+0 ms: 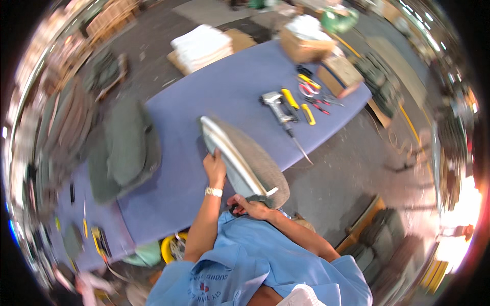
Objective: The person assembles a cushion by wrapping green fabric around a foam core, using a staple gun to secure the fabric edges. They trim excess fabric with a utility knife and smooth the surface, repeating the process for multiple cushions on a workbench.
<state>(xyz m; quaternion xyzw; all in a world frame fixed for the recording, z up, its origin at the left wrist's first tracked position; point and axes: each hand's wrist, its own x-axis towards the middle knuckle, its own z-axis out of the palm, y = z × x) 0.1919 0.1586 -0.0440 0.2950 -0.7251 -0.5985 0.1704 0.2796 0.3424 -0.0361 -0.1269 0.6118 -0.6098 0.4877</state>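
A long grey-brown upholstered cushion (259, 159) stands tilted in front of me, its pale underside edge turned to the left. Along that edge runs a white strip (232, 155). My left hand (215, 166) grips the cushion's left side, the thumb up against the pale edge. At the near end, my right hand (250, 208) is closed close against my body, beside the cushion's lower corner. Something small and dark shows at its fingers, too hidden to name. The loose white end of the strip sticks out just above this hand.
The blue-covered table (184, 112) carries a staple gun (278, 108), yellow-handled cutters (309, 113), scissors (308, 89) and pliers (319, 105) at the right. Grey cushions (127, 148) are stacked at left. Cardboard boxes (339, 76) stand at the far corner; a white stack (201, 46) lies beyond.
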